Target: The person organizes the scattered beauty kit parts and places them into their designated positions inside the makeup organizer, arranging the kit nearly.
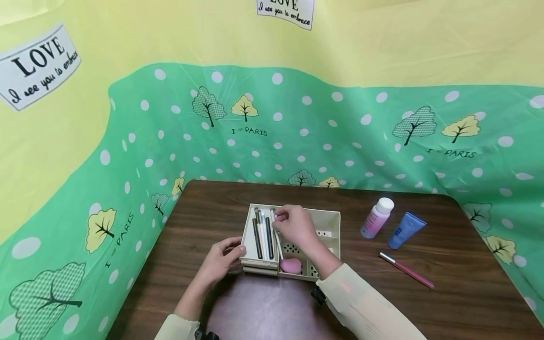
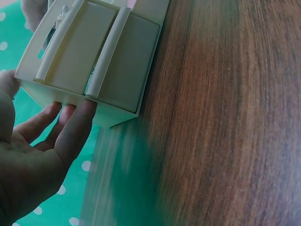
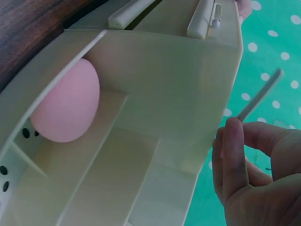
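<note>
A cream desktop organizer (image 1: pixel 309 276) stands on the table, with drawers at its left front. My left hand (image 1: pixel 218 260) holds its left side, thumb at the top edge and fingertips against the side wall, as the left wrist view shows. Slim brushes and pencils (image 1: pixel 258 241) lie in the top tray. Over the tray's right edge, my right hand (image 1: pixel 297 226) pinches a slim pale stick (image 3: pixel 261 94) between thumb and fingers; its kind cannot be told. A pink egg-shaped makeup sponge (image 3: pixel 70 103) sits in the front right compartment.
On the table right of the organizer stand a pink-and-blue bottle with a white cap (image 1: pixel 376 219) and a blue tube (image 1: pixel 405 230). A red pen-like stick with a silver end (image 1: pixel 408 270) lies nearer. Patterned green and yellow cloth (image 1: pixel 272 141) hangs behind the table.
</note>
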Action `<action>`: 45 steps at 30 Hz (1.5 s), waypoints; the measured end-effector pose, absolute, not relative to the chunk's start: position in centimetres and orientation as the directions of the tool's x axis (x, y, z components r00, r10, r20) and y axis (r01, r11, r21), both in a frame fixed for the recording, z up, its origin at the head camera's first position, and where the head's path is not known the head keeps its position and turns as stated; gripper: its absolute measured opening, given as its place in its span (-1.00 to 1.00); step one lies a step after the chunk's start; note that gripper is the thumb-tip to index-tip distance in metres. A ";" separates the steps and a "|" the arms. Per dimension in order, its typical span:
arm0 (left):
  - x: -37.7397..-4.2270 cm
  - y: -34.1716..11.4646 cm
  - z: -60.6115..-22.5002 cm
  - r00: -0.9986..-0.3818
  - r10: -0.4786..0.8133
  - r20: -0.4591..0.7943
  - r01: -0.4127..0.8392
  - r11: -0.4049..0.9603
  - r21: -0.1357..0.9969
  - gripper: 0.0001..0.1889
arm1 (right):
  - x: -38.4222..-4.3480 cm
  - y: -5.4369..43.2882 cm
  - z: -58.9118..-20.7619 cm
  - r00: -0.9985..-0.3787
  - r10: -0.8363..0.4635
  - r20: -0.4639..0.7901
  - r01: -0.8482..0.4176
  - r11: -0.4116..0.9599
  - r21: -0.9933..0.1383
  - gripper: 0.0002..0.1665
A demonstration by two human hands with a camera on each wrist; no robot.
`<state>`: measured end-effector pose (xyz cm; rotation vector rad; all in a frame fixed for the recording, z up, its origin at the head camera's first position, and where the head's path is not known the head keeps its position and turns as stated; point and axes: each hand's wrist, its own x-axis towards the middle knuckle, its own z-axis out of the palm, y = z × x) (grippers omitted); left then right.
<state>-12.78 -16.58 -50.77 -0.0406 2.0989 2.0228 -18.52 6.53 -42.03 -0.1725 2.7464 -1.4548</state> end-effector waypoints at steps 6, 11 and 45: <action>-12.2 -16.6 -51.4 -0.971 0.136 -0.195 -0.190 0.050 0.980 -0.53 | -19.0 5.4 -42.9 -0.986 -0.131 0.105 -0.167 0.692 -0.702 -0.72; -11.9 -16.5 -51.5 -0.971 0.123 -0.206 -0.202 0.042 0.979 -0.53 | -19.0 4.8 -43.3 -0.984 -0.140 0.113 -0.180 0.733 -0.656 -0.67; -12.6 -16.3 -51.0 -0.970 0.129 -0.205 -0.200 0.050 0.978 -0.54 | -19.9 5.8 -44.1 -0.933 -0.330 0.147 -0.340 0.662 -0.668 -0.75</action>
